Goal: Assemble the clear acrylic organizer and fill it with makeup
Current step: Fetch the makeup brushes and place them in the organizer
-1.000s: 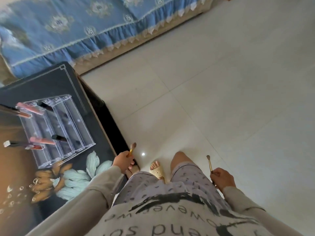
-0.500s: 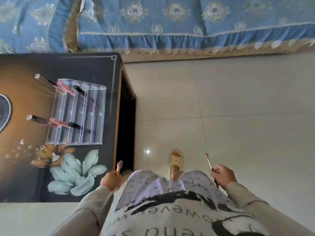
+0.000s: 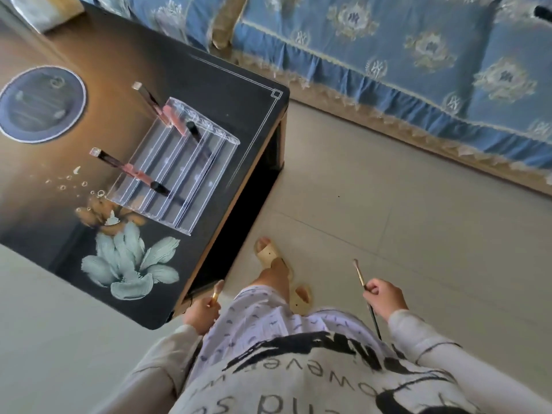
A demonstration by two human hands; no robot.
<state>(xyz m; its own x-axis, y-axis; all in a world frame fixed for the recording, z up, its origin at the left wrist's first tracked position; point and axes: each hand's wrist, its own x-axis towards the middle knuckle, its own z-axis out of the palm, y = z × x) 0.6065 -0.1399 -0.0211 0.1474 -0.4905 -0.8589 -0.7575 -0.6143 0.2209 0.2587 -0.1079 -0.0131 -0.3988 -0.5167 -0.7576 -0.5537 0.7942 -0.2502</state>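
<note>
The clear acrylic organizer (image 3: 185,186) stands on the dark painted table (image 3: 209,85), its stepped rows facing the table's right edge. Two pink lip glosses (image 3: 173,119) (image 3: 134,171) and black-capped tubes (image 3: 192,130) lean out of its slots. My left hand (image 3: 201,313) is closed around a short gold-handled makeup brush (image 3: 216,289) beside the table's near corner. My right hand (image 3: 385,298) grips a long thin brush (image 3: 360,274), bristles up, over the floor to the right. Both hands are well short of the organizer.
A blue patterned sofa cover with a lace hem (image 3: 403,70) runs along the back right. Pale floor tiles (image 3: 418,204) fill the right side. My feet in cream slippers (image 3: 270,253) stand by the table's right edge. A round blue emblem (image 3: 41,103) marks the tabletop.
The view has swung left and turned, so the table and organizer now sit larger and more central. Both hands keep hold of their brushes at waist height.
</note>
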